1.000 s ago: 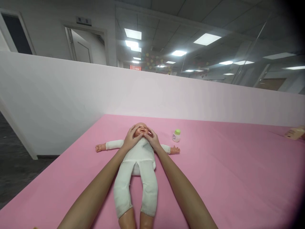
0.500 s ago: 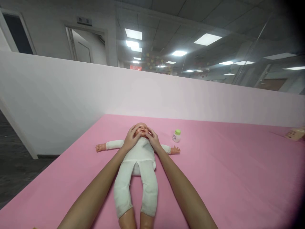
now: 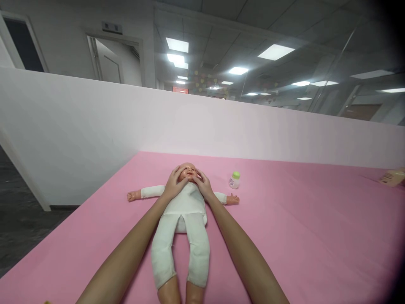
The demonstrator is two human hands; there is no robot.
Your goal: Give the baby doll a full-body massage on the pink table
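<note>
Baby doll (image 3: 185,211), white suit, is lying face up with arms spread near the far edge of the pink desk (image 3: 300,236). Left hand (image 3: 173,185) and right hand (image 3: 202,185) are cupping its head, fingers spread flat on the cheeks, gripping nothing. Green-capped bottle (image 3: 234,180) is standing just beyond the doll's outstretched arm, toward the far edge.

One doll (image 3: 185,211) lies on the pink desk (image 3: 300,236), one small green-capped bottle (image 3: 234,180) beside it, one tan box (image 3: 393,177) at the right edge.
</note>
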